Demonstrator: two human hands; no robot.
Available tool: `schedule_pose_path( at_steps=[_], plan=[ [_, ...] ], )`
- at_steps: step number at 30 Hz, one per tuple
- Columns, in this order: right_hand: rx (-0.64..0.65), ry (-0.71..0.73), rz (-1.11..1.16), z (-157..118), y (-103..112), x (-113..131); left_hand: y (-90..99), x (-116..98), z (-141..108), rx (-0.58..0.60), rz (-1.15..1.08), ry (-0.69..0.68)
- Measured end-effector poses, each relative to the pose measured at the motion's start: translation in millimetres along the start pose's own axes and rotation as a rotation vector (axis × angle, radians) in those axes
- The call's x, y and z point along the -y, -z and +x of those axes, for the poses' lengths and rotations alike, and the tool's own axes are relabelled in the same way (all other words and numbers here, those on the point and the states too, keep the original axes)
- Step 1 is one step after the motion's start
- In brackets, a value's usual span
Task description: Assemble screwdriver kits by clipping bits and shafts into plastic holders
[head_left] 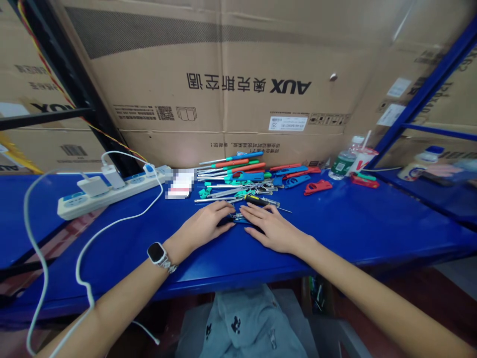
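A small blue piece with metal parts (238, 217) lies on the blue table between my hands, mostly covered by fingers. My left hand (208, 224) grips its left end between thumb and fingers. On its right side rests my right hand (274, 227), fingers stretched over the piece and thumb apart. Just beyond is a black and yellow screwdriver (257, 201). Behind it lies a pile of long lighter-like tools with orange handles (231, 163), blue handles and metal rods. Red casings (317, 187) and blue casings (297, 181) are to the right of the pile.
A white power strip (115, 193) with plugs and cables sits at the left. Right of centre stand a green-labelled bottle (341, 165) and a cup with a straw (360, 160). Cardboard (238, 59) rises behind the table. Another person's hand (441, 170) shows at far right.
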State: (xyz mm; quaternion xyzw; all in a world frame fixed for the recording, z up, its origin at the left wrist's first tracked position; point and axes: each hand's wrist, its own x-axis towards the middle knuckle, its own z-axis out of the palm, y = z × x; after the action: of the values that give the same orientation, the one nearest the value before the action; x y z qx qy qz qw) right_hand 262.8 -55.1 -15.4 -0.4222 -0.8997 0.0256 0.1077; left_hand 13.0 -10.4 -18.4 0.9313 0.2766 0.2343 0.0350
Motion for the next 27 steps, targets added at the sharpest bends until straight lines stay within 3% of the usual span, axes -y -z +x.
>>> schedule_pose_path(
  at_steps=[9,17,23,27],
  plan=[
    [-0.009,0.020,-0.007,0,-1,2,6.4,-8,4,0.104,0.205,-0.124],
    [-0.130,-0.120,0.069,-13,18,-1,5.2,-8,5,0.110,0.140,-0.066],
    [-0.024,-0.078,-0.063,-22,16,7,5.6,-11,5,0.109,0.121,-0.028],
    [-0.045,-0.068,-0.146,-18,15,12,4.9,-9,5,0.074,0.063,-0.036]
  ],
)
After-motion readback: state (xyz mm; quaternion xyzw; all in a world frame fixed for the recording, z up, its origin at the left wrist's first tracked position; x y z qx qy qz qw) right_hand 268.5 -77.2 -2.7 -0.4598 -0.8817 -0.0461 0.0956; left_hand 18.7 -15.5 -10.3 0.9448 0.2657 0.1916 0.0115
